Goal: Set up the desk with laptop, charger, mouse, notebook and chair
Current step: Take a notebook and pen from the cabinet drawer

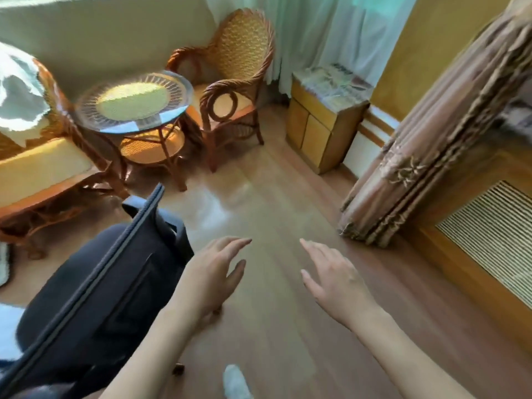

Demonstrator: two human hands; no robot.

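Observation:
A black office chair [95, 283] stands at the lower left, its backrest edge running diagonally toward me and its dark seat beyond it. My left hand [214, 273] hovers just right of the chair's back, fingers spread, holding nothing and apart from the chair. My right hand [334, 273] is out over the wooden floor, fingers apart and empty. No desk, laptop, charger, mouse or notebook shows in this view.
Two rattan armchairs [230, 90] flank a round glass-topped rattan table [135, 102] at the back left. A small wooden cabinet [319, 131] with papers stands by the pale curtains. A bunched brown curtain [426, 156] and a slatted radiator cover [489, 240] are on the right.

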